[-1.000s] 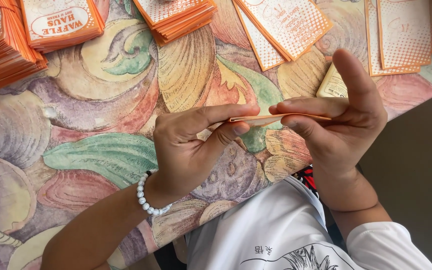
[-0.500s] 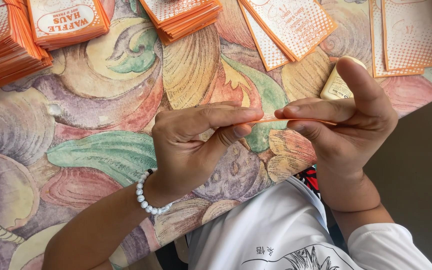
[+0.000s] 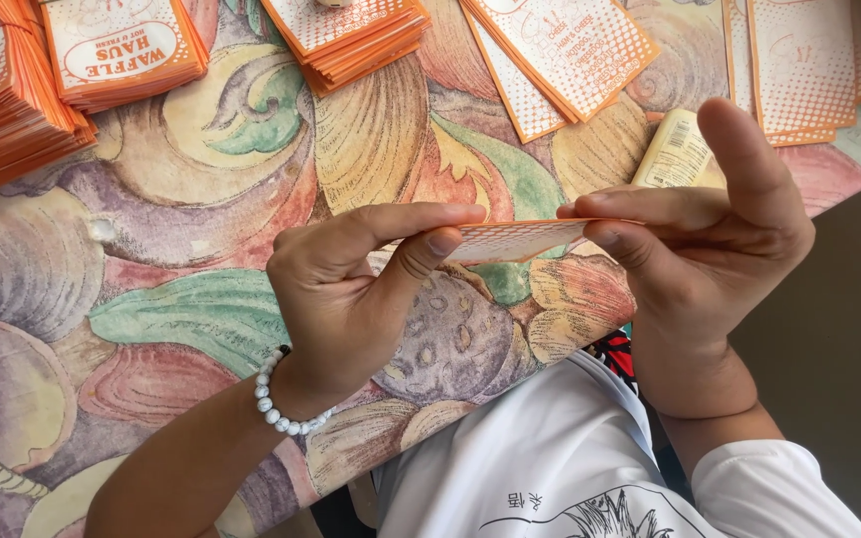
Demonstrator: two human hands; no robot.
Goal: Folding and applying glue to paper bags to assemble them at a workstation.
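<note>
Both of my hands hold one flat orange-and-white dotted paper sleeve [image 3: 518, 240] level above the table, seen almost edge-on. My left hand [image 3: 351, 289], with a white bead bracelet on its wrist, pinches the sleeve's left end between thumb and forefinger. My right hand [image 3: 710, 234] pinches the right end, its forefinger lying along the top edge and one finger raised.
The table has a colourful shell-and-leaf patterned cloth [image 3: 201, 249]. Stacks of the same orange sleeves lie at the far left [image 3: 12, 100], top left [image 3: 127, 50], top middle [image 3: 351, 30], upper middle-right [image 3: 560, 50] and top right [image 3: 799, 60]. A pale yellow packet [image 3: 675, 154] lies behind my right hand.
The sleeve has tilted slightly, so more of its dotted face shows between my hands. My hands have stayed in about the same place.
</note>
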